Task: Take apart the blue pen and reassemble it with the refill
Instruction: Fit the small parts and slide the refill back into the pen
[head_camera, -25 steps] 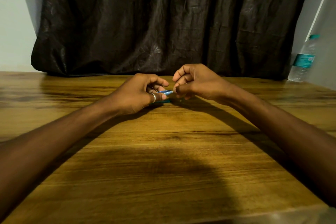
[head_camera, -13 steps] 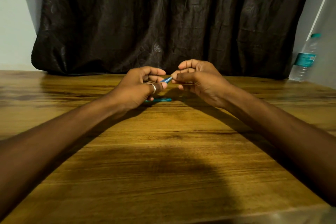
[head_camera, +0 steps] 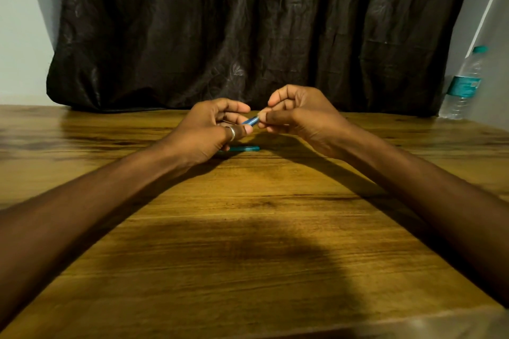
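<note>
Dark curtain [head_camera: 248, 30] fills the back, hanging down to the far edge of the wooden table [head_camera: 248, 256]. Pale wall either side. Clear water bottle [head_camera: 465, 85] with teal cap and label stands at the far right of the table, well apart from the hands.

Both forearms reach in from the bottom corners and meet at the middle of the table's far half, raised off the surface.

Left hand [head_camera: 209, 129]: fingers curled, thumb forward, ring [head_camera: 232, 133] on the thumb. Thumb and forefinger pinch one end of the blue pen piece [head_camera: 251, 120]. Other fingers folded underneath; how they contact the piece can't be seen.

Right hand [head_camera: 297, 115]: fingers curled tight into the palm, thumb and forefinger tips pressed together on the other end of the same blue piece. Only a short stretch of blue shows between the two hands, tilted up toward the right. What looks like a thin pale tip shows at its right end, at the right fingertips; too small to tell whether that is the refill.

Second teal-blue pen part [head_camera: 243, 148] lies flat on the table, just below the left hand, partly hidden by it, neither hand visibly on it. Which section of the pen it is can't be told.
</note>
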Demonstrator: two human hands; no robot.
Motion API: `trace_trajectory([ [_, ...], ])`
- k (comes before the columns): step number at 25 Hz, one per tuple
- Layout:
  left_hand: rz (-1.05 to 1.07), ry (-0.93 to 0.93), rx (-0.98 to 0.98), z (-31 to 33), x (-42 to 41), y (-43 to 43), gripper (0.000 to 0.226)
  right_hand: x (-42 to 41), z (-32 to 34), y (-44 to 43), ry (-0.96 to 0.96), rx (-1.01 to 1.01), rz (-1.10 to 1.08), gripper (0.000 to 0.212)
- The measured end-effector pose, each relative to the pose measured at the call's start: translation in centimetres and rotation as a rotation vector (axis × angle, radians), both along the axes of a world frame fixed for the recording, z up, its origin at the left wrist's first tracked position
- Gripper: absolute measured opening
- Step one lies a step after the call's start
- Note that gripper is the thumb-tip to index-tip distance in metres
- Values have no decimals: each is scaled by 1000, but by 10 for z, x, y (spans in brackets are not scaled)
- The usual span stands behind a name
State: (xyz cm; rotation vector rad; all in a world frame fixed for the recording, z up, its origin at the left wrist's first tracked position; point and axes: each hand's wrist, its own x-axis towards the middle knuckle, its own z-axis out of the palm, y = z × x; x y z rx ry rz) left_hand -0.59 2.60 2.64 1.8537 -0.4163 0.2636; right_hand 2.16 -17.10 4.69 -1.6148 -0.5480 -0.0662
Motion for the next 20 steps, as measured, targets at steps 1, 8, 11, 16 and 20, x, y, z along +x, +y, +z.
trace_trajectory([
  [1,-7,1,15,0,1,1,35,0,0,0,-7,-20,-3,22],
  [8,-20,15,126,-4,7,2,36,6,2,-7,-50,-253,-76,20],
  [11,-5,-10,191,-8,11,6,36,17,4,-22,-235,-489,-282,9],
  [16,13,-32,307,-13,17,11,38,20,-4,-28,-344,-942,-269,12],
  [20,14,-51,317,-15,19,12,37,21,-10,-22,-332,-940,-201,13],
])
